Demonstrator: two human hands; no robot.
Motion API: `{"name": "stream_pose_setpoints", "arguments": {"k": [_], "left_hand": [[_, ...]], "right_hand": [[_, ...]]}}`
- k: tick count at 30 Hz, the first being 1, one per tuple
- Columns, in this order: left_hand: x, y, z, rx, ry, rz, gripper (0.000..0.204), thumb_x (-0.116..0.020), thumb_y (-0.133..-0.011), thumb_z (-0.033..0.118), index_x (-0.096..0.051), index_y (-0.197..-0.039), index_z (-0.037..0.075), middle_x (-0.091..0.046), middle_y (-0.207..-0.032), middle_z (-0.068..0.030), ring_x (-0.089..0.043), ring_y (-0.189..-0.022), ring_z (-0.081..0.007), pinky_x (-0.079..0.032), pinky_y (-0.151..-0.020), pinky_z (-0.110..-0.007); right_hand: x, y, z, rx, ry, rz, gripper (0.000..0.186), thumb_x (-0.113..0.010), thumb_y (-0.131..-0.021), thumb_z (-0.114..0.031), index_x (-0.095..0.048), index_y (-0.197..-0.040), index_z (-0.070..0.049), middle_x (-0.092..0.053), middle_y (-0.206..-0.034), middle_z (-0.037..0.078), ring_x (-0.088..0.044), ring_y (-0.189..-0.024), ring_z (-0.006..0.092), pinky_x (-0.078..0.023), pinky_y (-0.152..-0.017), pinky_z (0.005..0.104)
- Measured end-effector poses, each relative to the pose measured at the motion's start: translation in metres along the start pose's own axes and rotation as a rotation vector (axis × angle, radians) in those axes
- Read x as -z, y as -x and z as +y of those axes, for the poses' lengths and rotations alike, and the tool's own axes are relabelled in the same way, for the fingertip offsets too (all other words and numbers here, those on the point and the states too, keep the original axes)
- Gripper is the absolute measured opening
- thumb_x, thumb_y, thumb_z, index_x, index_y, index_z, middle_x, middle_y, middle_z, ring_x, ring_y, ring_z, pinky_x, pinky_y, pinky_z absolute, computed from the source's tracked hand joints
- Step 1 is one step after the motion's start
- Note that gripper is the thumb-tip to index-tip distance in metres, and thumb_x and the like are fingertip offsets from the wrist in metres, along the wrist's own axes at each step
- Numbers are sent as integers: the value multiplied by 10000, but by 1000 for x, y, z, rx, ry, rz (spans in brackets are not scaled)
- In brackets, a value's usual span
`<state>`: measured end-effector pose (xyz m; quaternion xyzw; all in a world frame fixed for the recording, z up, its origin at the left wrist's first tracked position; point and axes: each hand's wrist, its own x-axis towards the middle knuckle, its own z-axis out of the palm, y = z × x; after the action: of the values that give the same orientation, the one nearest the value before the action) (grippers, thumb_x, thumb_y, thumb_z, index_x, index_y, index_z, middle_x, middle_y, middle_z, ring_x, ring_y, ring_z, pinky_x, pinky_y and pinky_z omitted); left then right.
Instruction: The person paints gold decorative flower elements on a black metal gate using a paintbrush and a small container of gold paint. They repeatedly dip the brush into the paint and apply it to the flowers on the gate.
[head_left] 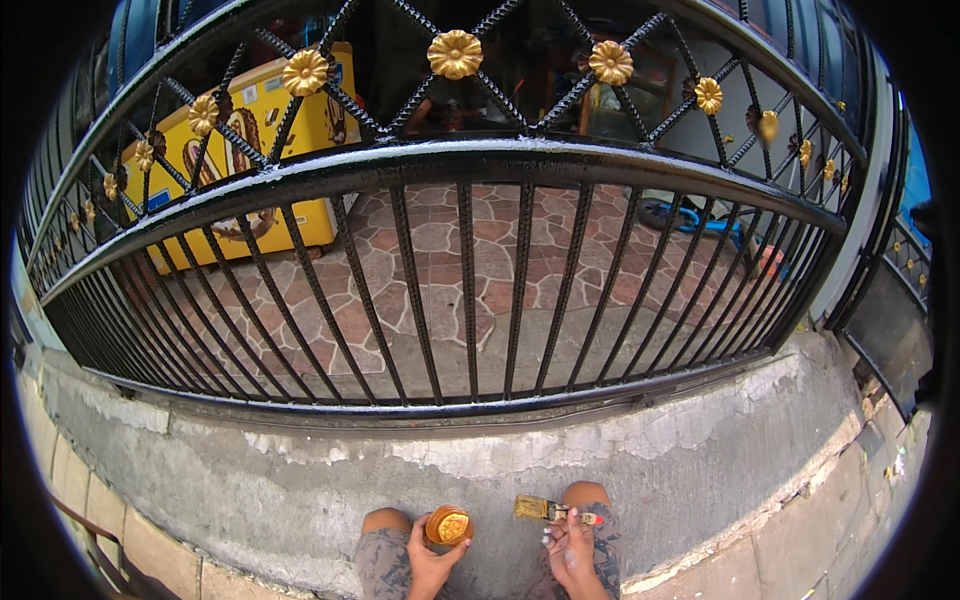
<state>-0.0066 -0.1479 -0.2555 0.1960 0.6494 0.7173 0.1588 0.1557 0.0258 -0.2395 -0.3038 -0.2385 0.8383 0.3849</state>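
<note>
My left hand [432,561] is wrapped round a small cup of gold paint [453,526], held upright over my left knee. In my right hand [572,556] is a flat paintbrush [540,508], gripped by its handle near my right knee. Gold paint coats its bristles, which point left toward the cup without touching it. Pale paint marks spot the right fingertips. In front of me stands a black metal gate [465,290] of twisted bars. Gold flower ornaments, such as the middle one [455,54], sit where its upper bars cross.
Behind the bars are a yellow chest freezer [280,110] at the left and a blue child's bike [690,218] at the right, on stone-patterned paving [440,235]. A rough concrete ledge [300,490] runs below the gate. A grey post [850,230] stands at its right end.
</note>
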Motion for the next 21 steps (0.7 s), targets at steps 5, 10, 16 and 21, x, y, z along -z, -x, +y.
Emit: {"name": "stream_pose_setpoints", "arguments": {"k": [5, 10, 16, 21], "left_hand": [[3, 3, -9, -76, -96, -13, 738, -943, -713, 81, -536, -1312, -61, -691, -1188, -161, -683, -1118, -234, -544, -984, -380], [0, 2, 1, -167, -203, -47, 695, -947, -707, 154, -593, -1275, -34, -732, -1141, -160, -718, -1053, -241, -568, -924, -388], [3, 1, 9, -253, -271, -69, 652, -925, -713, 106, -612, -1277, 9, -729, -1188, -163, -724, -1061, -258, -562, -896, -370], [2, 4, 5, -242, -215, -83, 670, -920, -719, 112, -594, -1293, -6, -720, -1218, -169, -719, -1094, -266, -559, -910, -372]], "right_hand": [[-41, 29, -33, 209, 340, -113, 239, -699, -1025, -251, -612, -1132, -57, -718, -870, 80, -720, -725, 188, -595, -619, 314], [-89, 44, -59, 370, 562, -237, 193, -715, -1000, -99, -637, -1115, 35, -729, -940, 85, -717, -832, 140, -606, -735, 302], [-118, 57, -59, 477, 587, -327, 207, -739, -978, -64, -636, -1112, 56, -712, -1020, 97, -719, -906, 157, -584, -794, 275], [-134, 73, -74, 756, 1211, -417, 201, -793, -935, -139, -711, -1040, 11, -759, -899, 96, -724, -769, 148, -565, -716, 291]]}}
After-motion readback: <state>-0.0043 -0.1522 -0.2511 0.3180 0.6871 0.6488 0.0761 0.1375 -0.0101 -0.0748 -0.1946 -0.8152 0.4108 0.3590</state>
